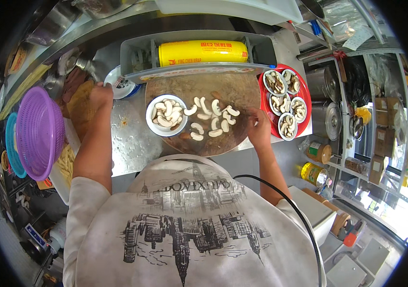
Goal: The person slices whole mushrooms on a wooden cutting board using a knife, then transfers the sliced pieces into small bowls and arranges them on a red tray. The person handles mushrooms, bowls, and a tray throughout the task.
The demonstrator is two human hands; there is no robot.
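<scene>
My left hand (102, 95) is at the left rim of a white bowl (119, 91) with a blue edge, near the back left of the metal counter. Its fingertips seem to touch that rim, but most fingers are hidden. My right hand (259, 125) hovers by the right side of a round wooden chopping board (204, 84), fingers loosely curled and apart, nothing visible in them. On the board sits a white bowl (148, 116) filled with sliced mushrooms (168, 113). Loose mushroom slices (215, 123) lie spread between this bowl and my right hand.
A red round tray (305, 93) at right carries several small bowls of mushroom slices (287, 126). Behind the board stands a grey holder (135, 46) with a yellow cling wrap box (202, 52). Purple (40, 132) and turquoise (11, 143) plastic baskets crowd the left.
</scene>
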